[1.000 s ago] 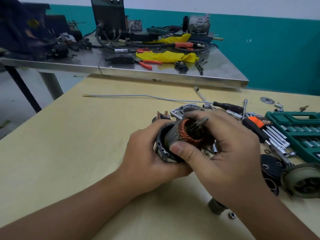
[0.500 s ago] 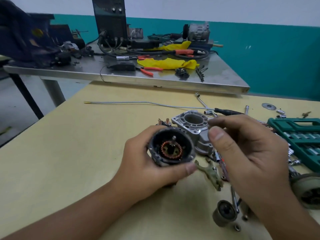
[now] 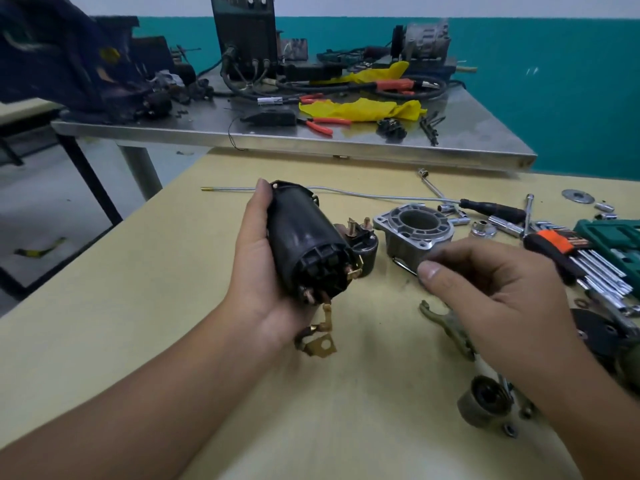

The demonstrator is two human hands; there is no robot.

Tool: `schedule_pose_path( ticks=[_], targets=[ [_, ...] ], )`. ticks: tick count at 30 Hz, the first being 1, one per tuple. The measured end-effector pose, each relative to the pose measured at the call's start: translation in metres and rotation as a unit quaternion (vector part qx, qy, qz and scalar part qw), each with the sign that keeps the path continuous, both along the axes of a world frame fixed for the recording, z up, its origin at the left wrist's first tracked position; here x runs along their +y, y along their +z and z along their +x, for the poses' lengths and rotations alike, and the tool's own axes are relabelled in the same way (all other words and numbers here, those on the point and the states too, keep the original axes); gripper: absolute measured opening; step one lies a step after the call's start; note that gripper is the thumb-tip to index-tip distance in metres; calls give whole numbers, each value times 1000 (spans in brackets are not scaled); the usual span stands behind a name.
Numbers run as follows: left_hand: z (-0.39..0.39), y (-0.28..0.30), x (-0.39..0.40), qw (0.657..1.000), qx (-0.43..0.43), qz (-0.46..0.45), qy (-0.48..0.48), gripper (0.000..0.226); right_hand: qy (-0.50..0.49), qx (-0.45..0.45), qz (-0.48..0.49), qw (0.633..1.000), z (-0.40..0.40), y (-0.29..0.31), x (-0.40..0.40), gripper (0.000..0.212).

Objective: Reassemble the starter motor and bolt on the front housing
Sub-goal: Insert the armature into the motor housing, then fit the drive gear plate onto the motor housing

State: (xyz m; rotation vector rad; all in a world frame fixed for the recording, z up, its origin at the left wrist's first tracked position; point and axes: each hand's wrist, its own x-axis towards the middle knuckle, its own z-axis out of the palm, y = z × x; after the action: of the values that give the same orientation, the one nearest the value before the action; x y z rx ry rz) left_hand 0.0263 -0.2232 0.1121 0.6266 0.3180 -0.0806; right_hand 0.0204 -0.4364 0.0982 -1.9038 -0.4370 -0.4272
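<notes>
My left hand grips the black starter motor body, its brush end turned toward me with a brass terminal strap hanging below. The silver front housing stands on the yellow table just right of it. A dark solenoid lies between them. My right hand hovers low over the table in front of the housing, fingers loosely curled, nothing seen in it. A metal shift fork lies partly under that hand. A drive pinion rests near my right forearm.
Hex keys with an orange holder, loose sockets, a green socket case and a black end cap crowd the table's right side. A long thin rod lies behind. A steel bench with tools and yellow rags stands beyond.
The armature went into the motor body and my right hand let go. My left hand has turned the body so its brush end faces me. My right hand dropped toward the table.
</notes>
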Motion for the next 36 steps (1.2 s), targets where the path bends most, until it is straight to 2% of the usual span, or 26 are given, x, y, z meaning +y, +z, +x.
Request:
schedule_pose_path(
  ticks=[2, 5, 8, 11, 17, 19, 21, 23, 25, 27, 29, 32, 34, 36],
  targets=[
    [1, -1, 1, 999, 5, 5, -34, 72, 17, -1, -25, 1000, -3, -2, 5, 4],
    [3, -2, -2, 997, 4, 16, -77, 90, 42, -36, -60, 997, -9, -2, 13, 20],
    [4, -7, -7, 996, -12, 31, -77, 105, 59, -71, -103, 990, -13, 0, 18, 30],
    [2, -14, -12, 995, -38, 70, -66, 103, 44, -91, -133, 986, -14, 4, 18, 34],
    [1, -16, -14, 988, -76, 130, -34, 95, 42, -90, -102, 990, -12, 2, 15, 47],
    [2, -16, -12, 984, -88, 157, -4, 85, 22, -76, -140, 987, -12, 0, 17, 48],
    [6, -12, -7, 973, -103, 204, 29, 60, 13, -52, -188, 981, -11, 3, 14, 46],
    [11, -8, 4, 941, -131, 306, 67, 35, 26, -28, -236, 971, -6, 12, 2, 48],
    [16, -3, 18, 874, -171, 445, 89, 33, 61, 22, -287, 956, -3, 23, -18, 55],
    [19, -2, 32, 812, -173, 553, 74, 47, 108, 80, -346, 929, -6, 31, -39, 63],
    [20, -3, 41, 762, -135, 632, 36, 62, 144, 117, -380, 906, -12, 33, -54, 70],
    [21, -2, 43, 691, -119, 713, 5, 69, 165, 132, -436, 875, -21, 29, -59, 79],
    [19, 4, 45, 663, -135, 736, -28, 76, 167, 133, -465, 859, -24, 24, -54, 65],
    [15, 10, 46, 616, -155, 767, -88, 87, 152, 130, -467, 861, -24, 22, -50, 48]
  ],
)
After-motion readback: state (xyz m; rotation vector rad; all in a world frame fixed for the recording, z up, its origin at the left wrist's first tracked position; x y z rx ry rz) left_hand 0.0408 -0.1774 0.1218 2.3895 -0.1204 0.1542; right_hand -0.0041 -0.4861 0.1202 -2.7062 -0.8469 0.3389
